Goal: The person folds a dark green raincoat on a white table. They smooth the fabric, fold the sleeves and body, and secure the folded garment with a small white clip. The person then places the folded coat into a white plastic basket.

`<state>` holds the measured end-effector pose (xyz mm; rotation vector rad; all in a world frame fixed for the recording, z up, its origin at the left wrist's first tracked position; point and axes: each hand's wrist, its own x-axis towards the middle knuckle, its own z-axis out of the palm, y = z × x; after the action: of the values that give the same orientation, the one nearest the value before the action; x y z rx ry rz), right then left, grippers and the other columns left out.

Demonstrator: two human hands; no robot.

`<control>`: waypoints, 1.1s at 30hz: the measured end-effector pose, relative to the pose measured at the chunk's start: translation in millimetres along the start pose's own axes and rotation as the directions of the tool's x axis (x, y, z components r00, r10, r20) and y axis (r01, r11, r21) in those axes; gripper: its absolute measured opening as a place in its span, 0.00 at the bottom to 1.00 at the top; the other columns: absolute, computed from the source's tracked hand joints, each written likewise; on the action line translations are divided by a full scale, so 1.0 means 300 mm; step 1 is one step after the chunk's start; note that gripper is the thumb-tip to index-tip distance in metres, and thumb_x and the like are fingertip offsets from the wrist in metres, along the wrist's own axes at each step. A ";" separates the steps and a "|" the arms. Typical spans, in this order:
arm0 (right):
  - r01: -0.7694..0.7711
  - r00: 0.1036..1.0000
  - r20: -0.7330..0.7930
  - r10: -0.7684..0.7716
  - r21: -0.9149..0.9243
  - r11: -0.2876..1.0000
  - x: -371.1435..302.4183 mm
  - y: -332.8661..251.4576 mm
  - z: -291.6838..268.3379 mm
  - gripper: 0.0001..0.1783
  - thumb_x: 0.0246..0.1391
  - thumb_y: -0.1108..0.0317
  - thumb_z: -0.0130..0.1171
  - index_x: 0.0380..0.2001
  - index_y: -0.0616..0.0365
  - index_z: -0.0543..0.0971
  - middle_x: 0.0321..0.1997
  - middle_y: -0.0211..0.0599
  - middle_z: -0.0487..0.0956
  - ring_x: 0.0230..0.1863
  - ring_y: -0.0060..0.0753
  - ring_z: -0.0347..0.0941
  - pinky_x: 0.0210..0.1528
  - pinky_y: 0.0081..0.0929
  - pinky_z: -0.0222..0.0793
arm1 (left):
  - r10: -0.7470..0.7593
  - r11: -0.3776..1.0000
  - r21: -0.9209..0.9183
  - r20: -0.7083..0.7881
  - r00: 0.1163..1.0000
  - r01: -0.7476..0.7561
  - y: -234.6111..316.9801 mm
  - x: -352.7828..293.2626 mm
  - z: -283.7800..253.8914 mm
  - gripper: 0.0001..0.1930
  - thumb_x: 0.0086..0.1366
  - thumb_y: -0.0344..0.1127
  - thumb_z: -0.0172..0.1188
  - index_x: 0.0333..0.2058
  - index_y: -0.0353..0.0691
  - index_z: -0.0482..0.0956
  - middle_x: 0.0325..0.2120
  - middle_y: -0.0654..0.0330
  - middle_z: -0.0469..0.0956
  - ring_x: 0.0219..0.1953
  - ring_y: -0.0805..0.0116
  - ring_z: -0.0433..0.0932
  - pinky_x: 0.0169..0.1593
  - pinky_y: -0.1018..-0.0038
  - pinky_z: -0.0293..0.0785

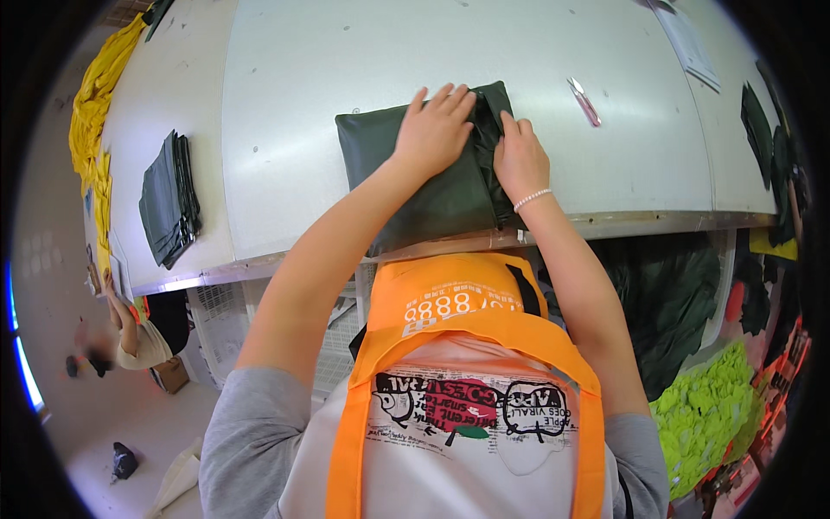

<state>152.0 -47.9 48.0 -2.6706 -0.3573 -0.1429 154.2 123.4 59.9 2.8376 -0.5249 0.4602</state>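
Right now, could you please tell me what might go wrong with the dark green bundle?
The dark green bundle might slip off the table, since its near side reaches the front edge. Its right side, at the right hand, looks rumpled, so creases could set. The small scissors lie nearby and might snag it if it slides right.

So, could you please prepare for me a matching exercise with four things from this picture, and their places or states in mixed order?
Column one:
1. Left hand
2. Right hand
3. Thread snips
4. Yellow cloth

Column two:
A. On the table, right of both hands
B. Along the table's left edge
C. Flat on the dark green bundle
D. Beaded bracelet at its wrist

Pairs: 1-C, 2-D, 3-A, 4-B
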 end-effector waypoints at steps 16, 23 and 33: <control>0.094 0.995 -0.031 -0.093 0.063 0.994 0.200 -0.014 0.082 0.10 0.58 0.64 0.50 0.37 0.52 0.79 0.30 0.36 0.78 0.29 0.45 0.75 0.29 0.38 0.72 | -0.180 0.971 -0.098 0.295 0.938 0.217 -0.055 0.090 0.116 0.20 0.59 0.43 0.53 0.46 0.39 0.76 0.54 0.50 0.66 0.52 0.52 0.67 0.53 0.60 0.64; 0.153 0.988 -0.024 -0.151 0.169 0.974 0.151 -0.043 0.124 0.09 0.56 0.66 0.52 0.38 0.51 0.79 0.26 0.34 0.75 0.24 0.44 0.74 0.26 0.37 0.70 | 0.073 0.916 -0.379 0.471 0.879 0.127 -0.205 0.078 0.102 0.21 0.61 0.46 0.52 0.47 0.38 0.77 0.57 0.44 0.63 0.57 0.48 0.64 0.59 0.57 0.59; 0.331 0.934 0.081 -0.347 0.164 0.929 0.183 -0.101 0.147 0.03 0.46 0.74 0.56 0.26 0.63 0.76 0.31 0.39 0.70 0.36 0.41 0.68 0.39 0.31 0.69 | -0.192 0.981 0.041 0.277 0.942 0.188 -0.152 0.003 0.153 0.32 0.57 0.43 0.56 0.58 0.32 0.63 0.52 0.51 0.68 0.53 0.54 0.66 0.54 0.65 0.62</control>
<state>198.5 10.2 29.4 -2.4535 -0.8329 -0.0710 184.2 152.5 10.5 2.9447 -0.2888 0.0262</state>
